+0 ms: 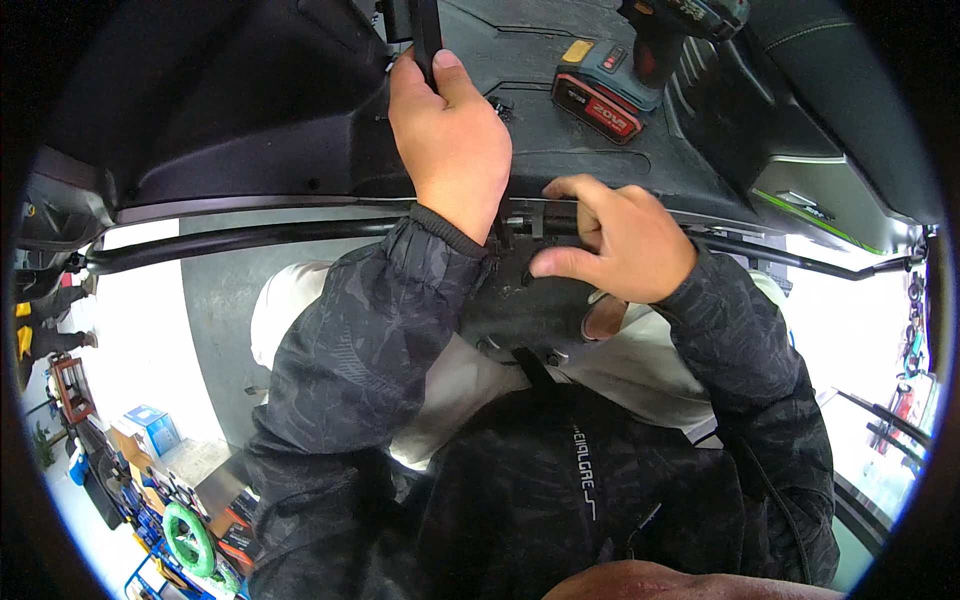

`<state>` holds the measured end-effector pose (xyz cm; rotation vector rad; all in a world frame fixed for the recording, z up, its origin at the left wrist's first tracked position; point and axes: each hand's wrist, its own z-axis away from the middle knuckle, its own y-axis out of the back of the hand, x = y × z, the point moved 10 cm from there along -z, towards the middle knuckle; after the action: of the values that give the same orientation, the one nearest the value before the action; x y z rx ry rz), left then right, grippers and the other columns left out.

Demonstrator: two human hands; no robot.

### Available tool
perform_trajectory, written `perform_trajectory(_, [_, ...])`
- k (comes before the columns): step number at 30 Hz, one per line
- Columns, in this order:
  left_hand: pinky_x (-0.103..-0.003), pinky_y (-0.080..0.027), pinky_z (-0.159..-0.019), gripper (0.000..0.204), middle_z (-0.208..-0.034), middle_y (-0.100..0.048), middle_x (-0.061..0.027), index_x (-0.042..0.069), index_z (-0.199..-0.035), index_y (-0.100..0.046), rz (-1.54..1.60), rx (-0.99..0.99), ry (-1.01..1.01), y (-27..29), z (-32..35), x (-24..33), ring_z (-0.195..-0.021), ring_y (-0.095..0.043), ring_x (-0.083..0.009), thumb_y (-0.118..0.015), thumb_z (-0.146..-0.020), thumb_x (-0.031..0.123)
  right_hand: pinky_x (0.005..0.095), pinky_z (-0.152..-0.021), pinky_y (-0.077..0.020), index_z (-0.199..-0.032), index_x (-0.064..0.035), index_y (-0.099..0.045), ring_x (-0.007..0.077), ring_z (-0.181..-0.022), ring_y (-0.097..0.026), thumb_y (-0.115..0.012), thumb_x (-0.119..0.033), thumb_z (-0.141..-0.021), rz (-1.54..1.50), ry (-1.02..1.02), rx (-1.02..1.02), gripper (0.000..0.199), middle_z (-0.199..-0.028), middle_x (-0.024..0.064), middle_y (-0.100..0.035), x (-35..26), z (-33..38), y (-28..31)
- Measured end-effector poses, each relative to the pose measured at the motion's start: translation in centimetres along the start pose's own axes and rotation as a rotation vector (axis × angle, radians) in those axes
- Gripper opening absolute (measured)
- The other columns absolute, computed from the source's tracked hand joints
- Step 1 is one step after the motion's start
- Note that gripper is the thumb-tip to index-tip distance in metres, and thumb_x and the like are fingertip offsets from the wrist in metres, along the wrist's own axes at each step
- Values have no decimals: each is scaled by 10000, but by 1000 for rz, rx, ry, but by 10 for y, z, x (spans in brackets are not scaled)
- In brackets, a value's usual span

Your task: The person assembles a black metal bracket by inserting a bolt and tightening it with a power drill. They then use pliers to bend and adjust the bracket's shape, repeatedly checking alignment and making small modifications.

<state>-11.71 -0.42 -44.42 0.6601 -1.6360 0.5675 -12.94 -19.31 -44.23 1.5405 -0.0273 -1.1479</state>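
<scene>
Now we steady the dark handle (428, 35) with our left hand (450, 140) clenched round it while our right hand (615, 240) fingers pinch the small fitting (520, 222) at the black panel (300, 130) edge, which next needs careful seating.

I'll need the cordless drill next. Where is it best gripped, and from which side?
Grip the cordless drill by its dark handle, just above the red-and-teal battery base, probably coming in with the right hand, which is nearer. It stands on the black footboard on its battery, so the handle is clear all round.
</scene>
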Motion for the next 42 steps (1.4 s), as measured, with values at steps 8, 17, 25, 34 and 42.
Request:
perform_trajectory(8, [-411, -494, -829, 278, -969, -662, -159, -52, -1206, -594, -7, -14, -41, -3, 3, 6, -853, -621, -282, -500, -1115, 192, 363, -531, -461, -736, 13, -661, 226, -502, -565, -550, -500, -1070, -691, -345, -100, 622, -577, 87, -593, 40, -8, -55])
perform_trajectory(17, [-403, -500, -857, 293, -1027, -681, -167, -40, -1262, -587, 3, -12, -48, 3, 3, 13, -886, -634, -285, -507, -1118, 202, 511, -617, -525, -833, -19, -659, 404, -694, -712, -688, -561, -986, 86, 263, 250, 564, -745, 170, -705, -18, 0, -5])
perform_trajectory(25, [-401, -506, -844, 309, -1000, -683, -164, -48, -1287, -582, -42, -36, -91, -2, 7, 22, -863, -636, -282, -514, -1119, 202, 446, -563, -510, -822, -18, -632, 353, -623, -691, -639, -553, -1023, -226, 80, 223, 572, -627, 129, -623, 4, -7, -23])
perform_trajectory(34, [-403, -516, -858, 306, -1038, -688, -187, -50, -1291, -581, -28, -51, -84, -2, 7, 20, -908, -666, -314, -518, -1114, 192, 395, -518, -474, -810, -11, -626, 253, -562, -629, -617, -546, -1043, -132, 213, 360, 584, -629, 84, -521, -3, -10, -24])
perform_trajectory(42, [-387, -508, -817, 285, -962, -677, -166, -46, -1244, -596, -27, -50, -93, 0, 7, 26, -844, -639, -279, -515, -1111, 193, 386, -572, -508, -867, -13, -649, 279, -614, -654, -633, -576, -1008, 86, 350, 433, 581, -721, 97, -599, -20, 4, -16])
